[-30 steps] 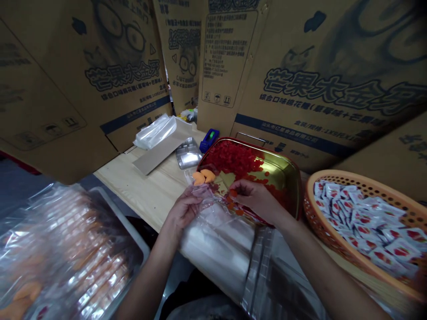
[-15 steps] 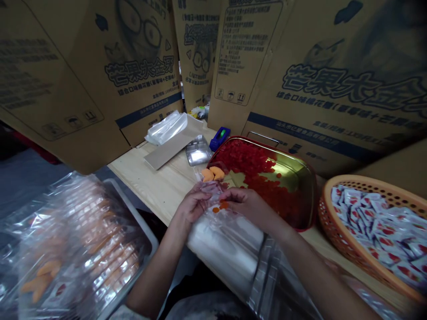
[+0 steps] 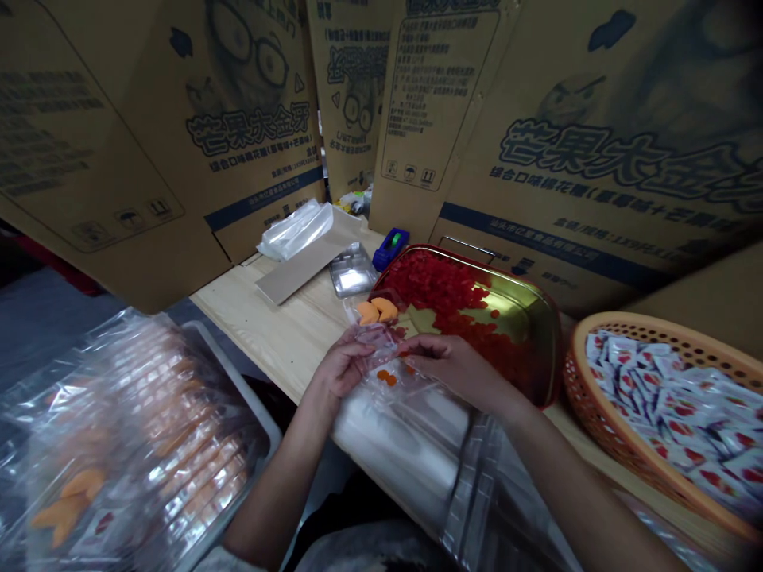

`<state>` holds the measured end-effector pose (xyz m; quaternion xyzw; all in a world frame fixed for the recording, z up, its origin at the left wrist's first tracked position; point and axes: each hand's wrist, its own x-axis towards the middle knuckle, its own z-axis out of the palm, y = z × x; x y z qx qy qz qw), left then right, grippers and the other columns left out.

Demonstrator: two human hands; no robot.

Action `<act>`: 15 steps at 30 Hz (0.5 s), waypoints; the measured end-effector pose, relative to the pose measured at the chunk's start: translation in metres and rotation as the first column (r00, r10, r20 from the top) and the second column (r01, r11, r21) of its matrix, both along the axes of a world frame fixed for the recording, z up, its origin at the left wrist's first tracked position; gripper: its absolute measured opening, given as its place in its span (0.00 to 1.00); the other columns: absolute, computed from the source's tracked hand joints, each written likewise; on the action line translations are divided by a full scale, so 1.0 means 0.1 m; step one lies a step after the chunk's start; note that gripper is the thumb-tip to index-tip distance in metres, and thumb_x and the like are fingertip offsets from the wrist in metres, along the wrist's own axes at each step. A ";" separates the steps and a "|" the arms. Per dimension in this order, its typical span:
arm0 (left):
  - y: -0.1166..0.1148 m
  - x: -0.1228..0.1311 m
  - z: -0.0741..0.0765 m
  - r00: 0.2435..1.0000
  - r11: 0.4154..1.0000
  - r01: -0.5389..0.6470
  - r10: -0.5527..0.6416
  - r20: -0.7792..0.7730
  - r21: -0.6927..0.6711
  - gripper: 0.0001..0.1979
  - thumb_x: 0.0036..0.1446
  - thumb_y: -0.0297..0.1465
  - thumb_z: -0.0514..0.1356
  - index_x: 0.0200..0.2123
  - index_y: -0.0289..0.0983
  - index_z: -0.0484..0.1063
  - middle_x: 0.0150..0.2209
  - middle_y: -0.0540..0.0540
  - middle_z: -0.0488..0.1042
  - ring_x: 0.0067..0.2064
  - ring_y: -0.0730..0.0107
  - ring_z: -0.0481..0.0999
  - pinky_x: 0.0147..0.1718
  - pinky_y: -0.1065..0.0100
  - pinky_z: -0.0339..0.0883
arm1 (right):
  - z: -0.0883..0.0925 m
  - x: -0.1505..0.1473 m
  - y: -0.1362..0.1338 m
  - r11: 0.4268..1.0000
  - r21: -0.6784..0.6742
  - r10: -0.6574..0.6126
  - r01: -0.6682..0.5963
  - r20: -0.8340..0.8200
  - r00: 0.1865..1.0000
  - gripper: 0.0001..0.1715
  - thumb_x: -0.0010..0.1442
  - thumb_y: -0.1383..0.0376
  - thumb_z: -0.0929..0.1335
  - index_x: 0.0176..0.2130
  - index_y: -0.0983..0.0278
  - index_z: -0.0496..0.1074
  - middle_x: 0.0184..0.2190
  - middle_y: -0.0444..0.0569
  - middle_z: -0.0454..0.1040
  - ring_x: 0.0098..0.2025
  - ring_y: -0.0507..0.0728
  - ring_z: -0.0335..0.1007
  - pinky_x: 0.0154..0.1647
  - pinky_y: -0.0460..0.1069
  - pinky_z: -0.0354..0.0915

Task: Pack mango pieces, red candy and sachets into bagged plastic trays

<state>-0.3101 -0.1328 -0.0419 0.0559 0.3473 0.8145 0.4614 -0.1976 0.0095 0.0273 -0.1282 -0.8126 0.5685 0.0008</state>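
Note:
My left hand (image 3: 341, 367) pinches the edge of a clear plastic bag (image 3: 374, 337). Two-lobed orange sweets (image 3: 379, 311) show at the bag's far end. Close beside it, the fingers of my right hand (image 3: 450, 361) are closed on small orange discs, mostly hidden by the fingertips. A few more orange discs (image 3: 386, 377) lie on clear plastic below the fingers. Under both hands is a pile of flat clear bags (image 3: 399, 433). Just beyond my right hand sits a red-rimmed, gold-coloured tray (image 3: 517, 298) with many red and orange discs (image 3: 444, 282).
An orange basket (image 3: 587, 397) of small wrapped sachets stands right. At left, a pale bin (image 3: 232, 373) holds filled bags (image 3: 184, 429). A blue tape dispenser (image 3: 390, 249), a metal tin (image 3: 353, 272) and a cardboard strip (image 3: 310, 266) lie behind. Tall cartons (image 3: 250, 183) enclose the table.
My right hand has shifted slightly right and up, its fingers curling more over the orange discs. The discs on the plastic have moved slightly. My left hand keeps its hold on the bag.

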 end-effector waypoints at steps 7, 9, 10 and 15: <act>0.00 0.00 0.02 1.000 1.000 0.012 -0.012 -0.003 -0.019 0.24 0.42 0.14 0.57 0.44 0.34 0.68 0.50 0.41 0.71 0.49 0.60 0.72 0.49 0.59 0.66 | -0.01 0.01 0.05 1.000 0.016 -0.016 0.015 0.075 0.997 0.13 0.50 0.63 0.66 0.35 0.63 0.77 0.29 0.45 0.76 0.29 0.52 0.67 0.31 0.46 0.61; 0.00 0.01 0.02 1.000 1.000 0.011 -0.011 0.003 -0.016 0.24 0.42 0.13 0.56 0.44 0.34 0.68 0.51 0.41 0.70 0.51 0.59 0.71 0.49 0.57 0.66 | -0.02 0.02 0.09 0.999 0.012 -0.047 0.046 0.068 0.997 0.13 0.49 0.63 0.66 0.35 0.63 0.77 0.29 0.45 0.76 0.30 0.52 0.67 0.32 0.46 0.62; 0.00 0.01 0.02 1.000 1.000 0.011 -0.010 0.009 -0.018 0.23 0.42 0.13 0.56 0.44 0.34 0.68 0.52 0.41 0.69 0.51 0.58 0.70 0.48 0.55 0.66 | -0.03 0.03 0.11 0.998 0.006 -0.056 0.056 0.061 0.997 0.13 0.49 0.62 0.66 0.35 0.63 0.77 0.30 0.45 0.76 0.30 0.52 0.67 0.32 0.46 0.62; 0.01 0.01 0.03 1.000 0.999 0.002 -0.001 0.025 -0.037 0.24 0.42 0.13 0.56 0.44 0.35 0.67 0.51 0.41 0.70 0.50 0.56 0.71 0.45 0.56 0.68 | -0.07 0.01 0.10 1.000 -0.010 -0.022 0.022 0.063 0.998 0.16 0.50 0.60 0.66 0.38 0.63 0.76 0.31 0.45 0.76 0.29 0.52 0.67 0.30 0.47 0.62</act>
